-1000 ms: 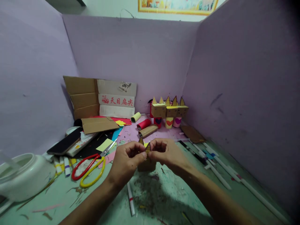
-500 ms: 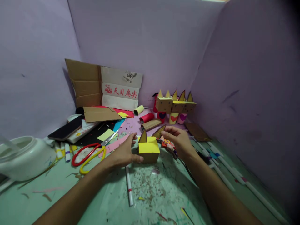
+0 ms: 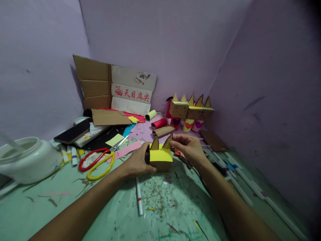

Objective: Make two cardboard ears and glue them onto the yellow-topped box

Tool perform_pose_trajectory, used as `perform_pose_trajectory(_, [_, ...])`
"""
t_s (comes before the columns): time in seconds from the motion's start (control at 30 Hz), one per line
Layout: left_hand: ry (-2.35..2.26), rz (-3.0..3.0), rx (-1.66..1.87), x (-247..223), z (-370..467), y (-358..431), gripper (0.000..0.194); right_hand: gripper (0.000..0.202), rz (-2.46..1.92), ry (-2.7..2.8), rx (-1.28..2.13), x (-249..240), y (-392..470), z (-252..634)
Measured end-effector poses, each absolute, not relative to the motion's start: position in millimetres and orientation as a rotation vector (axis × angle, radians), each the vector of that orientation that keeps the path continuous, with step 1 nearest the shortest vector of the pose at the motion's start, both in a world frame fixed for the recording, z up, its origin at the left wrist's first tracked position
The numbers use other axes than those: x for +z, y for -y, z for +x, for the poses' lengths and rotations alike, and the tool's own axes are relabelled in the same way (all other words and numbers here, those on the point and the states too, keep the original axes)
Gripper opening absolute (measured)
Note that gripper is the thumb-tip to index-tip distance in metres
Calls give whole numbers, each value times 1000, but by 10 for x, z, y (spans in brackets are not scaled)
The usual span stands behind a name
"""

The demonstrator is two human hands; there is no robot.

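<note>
A small cardboard box [image 3: 161,160] with a yellow paper top rests on the green table in front of me. My left hand [image 3: 140,160] grips its left end, the thumb along the front face. One pointed cardboard ear [image 3: 154,144] stands upright on the top's left side. Between the thumb and fingers of my right hand [image 3: 188,147] is a second cardboard ear [image 3: 168,141], its base at the right edge of the yellow top. Whether that base touches the top, I cannot tell.
Red-and-yellow-handled scissors [image 3: 100,162] lie left, near a white pot [image 3: 27,162]. Finished cardboard animal heads on paper tubes [image 3: 188,124] stand at the back right. A marker [image 3: 139,197] lies in front; white sticks [image 3: 238,187] lie right. Behind is an unfolded carton [image 3: 132,90].
My right hand has brought the second ear left and upright against the box's yellow top. My left hand has closed more firmly on the box's left end. The view has shifted slightly.
</note>
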State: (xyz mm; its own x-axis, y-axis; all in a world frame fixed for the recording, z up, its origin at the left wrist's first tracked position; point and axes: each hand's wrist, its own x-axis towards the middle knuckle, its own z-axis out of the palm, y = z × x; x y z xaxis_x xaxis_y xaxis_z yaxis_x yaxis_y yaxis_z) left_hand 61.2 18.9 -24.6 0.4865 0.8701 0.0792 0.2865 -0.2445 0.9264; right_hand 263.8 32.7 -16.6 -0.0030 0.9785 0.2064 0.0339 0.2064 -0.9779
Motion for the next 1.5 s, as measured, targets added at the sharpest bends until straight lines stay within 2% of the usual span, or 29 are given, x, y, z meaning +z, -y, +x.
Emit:
perform_pose_trajectory(0.53, [-989,1759,762,-258,609,-193,70,14,-1122,1351,1007,-110,-306,2608])
perform_pose_trajectory(0.83, [-975,1758,750,-250,605,-194,67,14,-1167,1398,916,-84,-295,2695])
perform_pose_trajectory(1.1, [-956,1727,750,-228,611,-188,67,20,-1133,1275,859,-65,-300,2751])
perform_pose_trajectory(1.33, [-1012,1766,757,-301,596,-228,72,15,-1151,1344,952,-87,-273,2528])
perform_pose_trajectory(1.5, [-996,1768,744,-284,602,-224,69,12,-1163,1392,950,-60,-279,2517])
